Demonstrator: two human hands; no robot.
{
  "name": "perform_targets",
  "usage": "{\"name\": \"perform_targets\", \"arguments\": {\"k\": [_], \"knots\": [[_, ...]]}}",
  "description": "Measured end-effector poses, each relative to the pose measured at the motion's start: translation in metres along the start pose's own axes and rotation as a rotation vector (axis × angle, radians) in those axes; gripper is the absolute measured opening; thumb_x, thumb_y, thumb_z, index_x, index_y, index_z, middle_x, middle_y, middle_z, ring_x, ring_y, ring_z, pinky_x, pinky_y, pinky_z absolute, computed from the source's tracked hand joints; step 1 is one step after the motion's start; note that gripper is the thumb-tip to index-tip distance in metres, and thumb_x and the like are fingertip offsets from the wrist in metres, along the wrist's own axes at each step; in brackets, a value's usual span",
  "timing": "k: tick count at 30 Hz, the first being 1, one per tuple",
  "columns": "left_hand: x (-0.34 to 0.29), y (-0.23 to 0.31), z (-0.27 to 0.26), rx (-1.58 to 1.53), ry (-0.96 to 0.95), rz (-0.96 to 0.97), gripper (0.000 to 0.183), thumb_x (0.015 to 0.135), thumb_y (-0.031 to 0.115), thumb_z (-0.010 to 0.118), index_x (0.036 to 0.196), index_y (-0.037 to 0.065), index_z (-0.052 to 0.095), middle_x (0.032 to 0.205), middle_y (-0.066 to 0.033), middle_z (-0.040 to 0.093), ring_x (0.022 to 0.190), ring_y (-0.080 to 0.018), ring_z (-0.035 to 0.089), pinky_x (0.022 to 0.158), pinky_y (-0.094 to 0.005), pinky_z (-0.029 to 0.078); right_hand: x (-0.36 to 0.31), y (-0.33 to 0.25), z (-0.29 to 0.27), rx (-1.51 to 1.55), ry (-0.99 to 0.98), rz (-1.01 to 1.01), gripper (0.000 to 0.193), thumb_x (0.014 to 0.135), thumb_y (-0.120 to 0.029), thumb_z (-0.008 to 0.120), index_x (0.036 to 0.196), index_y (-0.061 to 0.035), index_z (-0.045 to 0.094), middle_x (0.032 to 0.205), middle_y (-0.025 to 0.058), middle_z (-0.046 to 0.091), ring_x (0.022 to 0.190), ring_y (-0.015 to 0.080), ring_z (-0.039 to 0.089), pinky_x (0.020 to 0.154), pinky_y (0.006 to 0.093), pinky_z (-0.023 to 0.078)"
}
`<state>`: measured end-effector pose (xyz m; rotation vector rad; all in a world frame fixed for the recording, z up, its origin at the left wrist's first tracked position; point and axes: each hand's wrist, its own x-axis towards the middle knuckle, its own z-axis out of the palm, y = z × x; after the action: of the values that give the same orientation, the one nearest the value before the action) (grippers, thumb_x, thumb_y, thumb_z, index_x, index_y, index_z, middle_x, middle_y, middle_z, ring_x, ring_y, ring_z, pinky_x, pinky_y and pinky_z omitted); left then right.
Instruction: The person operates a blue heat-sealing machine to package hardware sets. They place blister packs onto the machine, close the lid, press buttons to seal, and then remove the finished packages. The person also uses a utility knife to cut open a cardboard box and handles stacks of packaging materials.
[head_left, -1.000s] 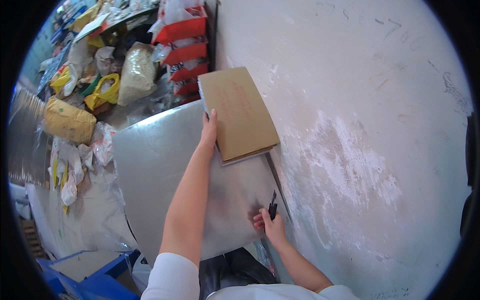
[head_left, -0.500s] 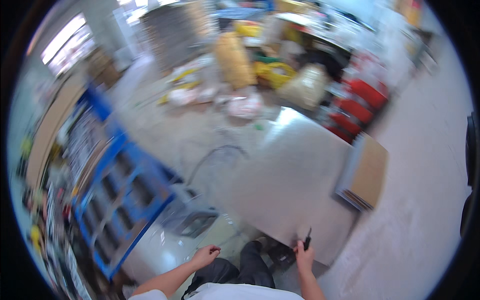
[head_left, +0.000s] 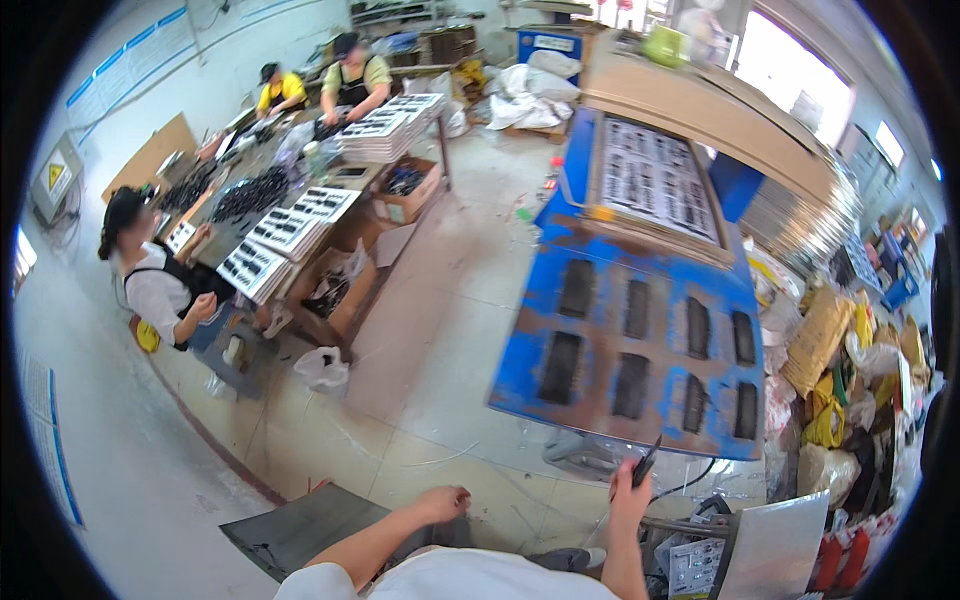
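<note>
A big blue machine table [head_left: 640, 330] is filling the centre right of the frame, its top cut with dark rectangular slots, probably so that parts can sit in fixed places; a flat panel of printed sheets [head_left: 655, 180] is lying at its far end. Along the upper left a long bench [head_left: 270, 200] is running away from the camera, and stacks of printed cards [head_left: 285, 230] are being kept in neat piles within reach of the three seated workers [head_left: 150, 280] there. Open cardboard boxes [head_left: 335, 290] are standing on the floor just beside that bench, handy for loading. At the lower centre a grey metal sheet [head_left: 300, 525] is lying flat near the person. The left hand [head_left: 443, 502] is hovering above the sheet's edge with its fingers curled loosely, holding nothing visible. The right hand [head_left: 628, 500], lower centre right, is gripping a slim black tool [head_left: 646, 464] with closed fingers, tip pointing up toward the blue table's near edge.
</note>
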<state>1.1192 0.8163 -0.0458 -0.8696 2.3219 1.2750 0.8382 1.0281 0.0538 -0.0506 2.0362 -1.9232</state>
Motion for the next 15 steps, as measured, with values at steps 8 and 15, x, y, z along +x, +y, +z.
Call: {"name": "perform_targets", "arguments": {"k": [8, 15], "knots": [[0.015, -0.109, -0.172, -0.628, 0.512, -0.204, 0.030, 0.097, 0.023, 0.057, 0.116, 0.002, 0.066, 0.103, -0.0135, 0.074, 0.092, -0.0207, 0.072, 0.082, -0.0344, 0.055, 0.148, -0.045, 0.194, -0.107, 0.069, -0.161, 0.014, 0.100, -0.021, 0.061, 0.096, -0.0076, 0.059, 0.069, -0.0017, 0.057, 0.052, 0.0047, 0.047, 0.045, 0.0222, 0.035], [0.132, -0.074, -0.252, -0.831, 0.255, -0.051, 0.026, 0.100, 0.016, 0.054, 0.117, -0.001, 0.065, 0.103, -0.0107, 0.074, 0.091, -0.0160, 0.071, 0.083, -0.0304, 0.054, 0.159, -0.042, 0.229, -0.105, 0.273, -0.090, 0.024, 0.099, -0.023, 0.061, 0.090, -0.0010, 0.058, 0.067, 0.0037, 0.060, 0.061, 0.0135, 0.055, 0.060, 0.0320, 0.044]]}}
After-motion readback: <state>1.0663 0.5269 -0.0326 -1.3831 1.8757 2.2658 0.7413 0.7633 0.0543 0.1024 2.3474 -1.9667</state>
